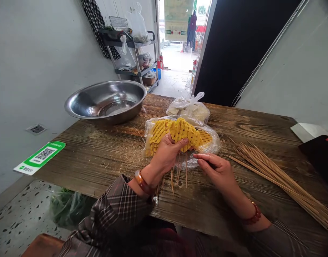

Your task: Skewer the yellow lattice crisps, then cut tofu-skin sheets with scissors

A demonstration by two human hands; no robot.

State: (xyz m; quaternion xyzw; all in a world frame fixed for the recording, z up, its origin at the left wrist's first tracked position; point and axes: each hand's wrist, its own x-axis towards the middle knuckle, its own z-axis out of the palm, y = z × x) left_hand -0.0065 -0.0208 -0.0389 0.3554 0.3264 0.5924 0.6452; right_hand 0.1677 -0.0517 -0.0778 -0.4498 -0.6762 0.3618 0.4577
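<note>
the table (99,153) is open at front left, skewers (276,177) obstructing the right.

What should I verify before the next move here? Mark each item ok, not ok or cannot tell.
1. Yellow piece held: ok, the left hand grips it, thumb on the near side.
2. Right hand holding a stick: cannot tell; its fingertips are close together, but what is between them is unclear.
3. Thin sticks below the left hand firmly seated: cannot tell; their upper ends are hidden.
4. Loose skewers at hand: ok, a bundle lies on the table to the right.
5. Metal basin clear of the hands: ok, it stands apart at the far left.
</note>
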